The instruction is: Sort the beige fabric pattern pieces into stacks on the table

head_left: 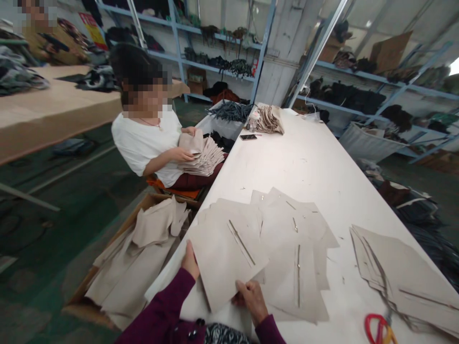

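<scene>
My left hand [190,262] grips the left edge of a beige fabric piece [224,255] with a zipper sewn along it. My right hand [251,297] pinches the same piece at its near edge. The piece lies tilted on top of a spread of similar beige zippered pieces [297,248] on the white table [308,157]. Both my sleeves are dark purple.
A second stack of beige pieces [401,272] lies to the right, with red-handled scissors [378,328] near the table's front edge. A cardboard box of beige fabric [132,263] stands on the floor at left. A seated person in a white shirt [143,138] holds a bundle of pieces [202,155]. A phone [248,137] and another fabric pile [267,119] sit far down the table.
</scene>
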The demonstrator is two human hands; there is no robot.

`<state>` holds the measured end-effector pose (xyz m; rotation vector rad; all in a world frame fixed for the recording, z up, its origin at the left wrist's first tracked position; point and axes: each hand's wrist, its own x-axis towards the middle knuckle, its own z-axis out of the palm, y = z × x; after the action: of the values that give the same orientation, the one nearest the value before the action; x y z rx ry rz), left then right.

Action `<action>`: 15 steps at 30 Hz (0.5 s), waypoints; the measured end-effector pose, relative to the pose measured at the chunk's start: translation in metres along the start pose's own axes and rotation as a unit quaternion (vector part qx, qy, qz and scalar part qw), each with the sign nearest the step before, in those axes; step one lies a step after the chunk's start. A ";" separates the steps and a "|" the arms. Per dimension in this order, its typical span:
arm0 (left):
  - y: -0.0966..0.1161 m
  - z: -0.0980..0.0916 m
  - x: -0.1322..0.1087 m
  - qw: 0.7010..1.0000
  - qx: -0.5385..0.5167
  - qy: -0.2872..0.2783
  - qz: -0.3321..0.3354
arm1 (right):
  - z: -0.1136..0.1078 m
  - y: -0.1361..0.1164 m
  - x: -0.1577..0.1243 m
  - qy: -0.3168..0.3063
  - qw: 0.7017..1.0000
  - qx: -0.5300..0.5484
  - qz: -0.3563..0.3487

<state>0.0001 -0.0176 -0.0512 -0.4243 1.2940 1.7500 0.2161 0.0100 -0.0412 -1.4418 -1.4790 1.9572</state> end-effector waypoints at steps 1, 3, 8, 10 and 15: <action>0.001 -0.001 -0.001 1.000 0.011 -0.001 0.008 | 0.002 0.002 0.000 -0.014 1.000 -0.003 0.013; 0.003 -0.005 -0.004 0.999 0.046 -0.012 0.027 | 0.005 0.005 -0.004 -0.059 0.997 -0.024 0.039; 0.018 -0.015 0.002 0.978 0.173 -0.057 0.100 | -0.001 -0.015 -0.023 -0.202 0.958 -0.203 -0.035; 0.026 -0.014 0.011 0.929 0.325 -0.064 0.164 | -0.012 -0.038 -0.023 -0.168 0.948 -0.252 -0.104; 0.034 0.008 0.029 0.804 0.539 -0.003 0.249 | -0.053 -0.094 0.029 0.145 0.909 -0.322 -0.219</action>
<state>-0.0412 0.0009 -0.0486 0.6300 2.2633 1.0693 0.2178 0.1004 0.0252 -1.3701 -2.1710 0.9745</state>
